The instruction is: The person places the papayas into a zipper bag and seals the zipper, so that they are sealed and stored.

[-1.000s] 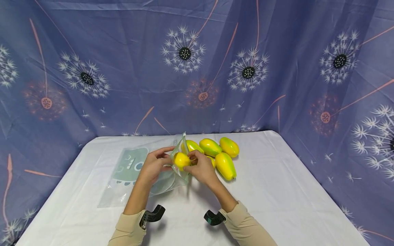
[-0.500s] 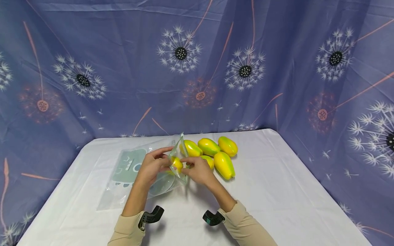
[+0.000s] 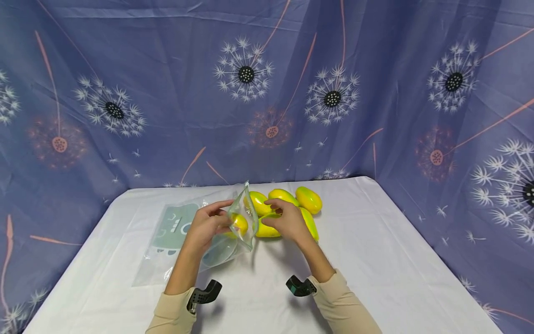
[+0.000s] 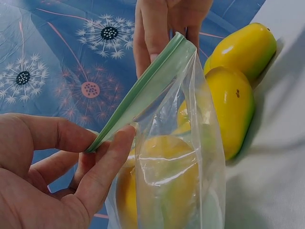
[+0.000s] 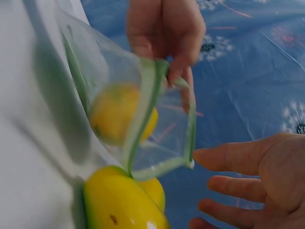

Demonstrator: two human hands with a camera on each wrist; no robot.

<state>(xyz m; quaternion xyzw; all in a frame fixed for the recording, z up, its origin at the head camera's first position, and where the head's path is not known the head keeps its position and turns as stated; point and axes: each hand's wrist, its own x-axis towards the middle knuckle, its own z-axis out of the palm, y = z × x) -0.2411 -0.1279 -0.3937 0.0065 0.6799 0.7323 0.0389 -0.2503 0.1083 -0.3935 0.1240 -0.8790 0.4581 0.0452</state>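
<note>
A clear zip bag [image 3: 160, 257] with a green rim and a printed cartoon figure lies on the table, its mouth raised and spread. My left hand [image 3: 207, 226] pinches that green rim [image 4: 143, 90] between thumb and finger. Inside the bag, just behind the mouth, is a yellow mango [image 3: 239, 224]. To the right of the opening hovers my right hand [image 3: 289, 221], holding nothing, its fingers [image 5: 233, 157] spread and loosely bent. The nearest loose mango [image 3: 267, 228] lies below it, partly covered by the hand in the head view.
Several yellow-green mangoes, among them a far-right mango [image 3: 308, 200], lie grouped right of the bag. A white cloth [image 3: 375, 269] covers the table. Behind and at the sides hangs a blue dandelion-print curtain [image 3: 175, 93].
My right hand pushed a mango into the bag's mouth, let go of it, and drew back to the right over the loose mangoes. My left hand stays at the rim.
</note>
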